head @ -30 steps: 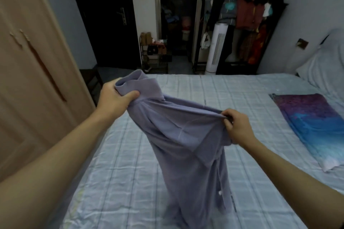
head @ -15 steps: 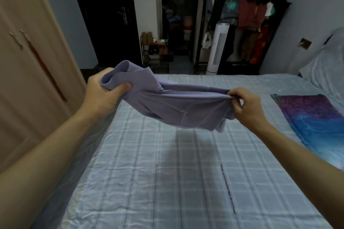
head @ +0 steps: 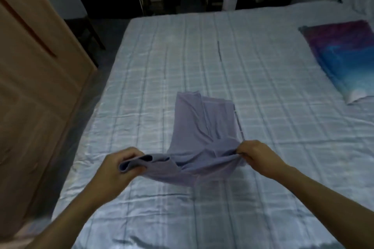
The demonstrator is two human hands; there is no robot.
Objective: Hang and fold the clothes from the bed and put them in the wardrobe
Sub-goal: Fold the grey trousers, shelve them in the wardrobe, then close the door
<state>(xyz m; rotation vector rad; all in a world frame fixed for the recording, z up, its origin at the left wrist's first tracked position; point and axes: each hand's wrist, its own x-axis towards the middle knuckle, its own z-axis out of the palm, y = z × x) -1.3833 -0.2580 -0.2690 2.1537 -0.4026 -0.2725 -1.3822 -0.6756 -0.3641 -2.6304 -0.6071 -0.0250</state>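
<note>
So we've got the bed point(head: 263, 79) taking up most of the view, plaid sheet, a bit wrinkly near us. The wooden wardrobe point(head: 36, 79) runs along the left side, and a purple-blue pillow point(head: 344, 56) sits way over on the right, well apart from where we're working.

The lilac shirt point(head: 202, 127) is mid-bed: the far half lies flat on the sheet, the near edge is lifted and stretched between our hands. It looks thin and floppy, sags in the middle, so we'd guess it's super light and won't hold a crease by itself. The sheet looks kinda slick too, so it may slide when we drag it.

Our left hand point(head: 117, 170) is curled around a bunched-up roll of fabric at one end, and our right hand point(head: 255, 153) pinches the other end tight. Grabbing at the seams or corners like this seems best, keeping it taut while lowering.
</note>
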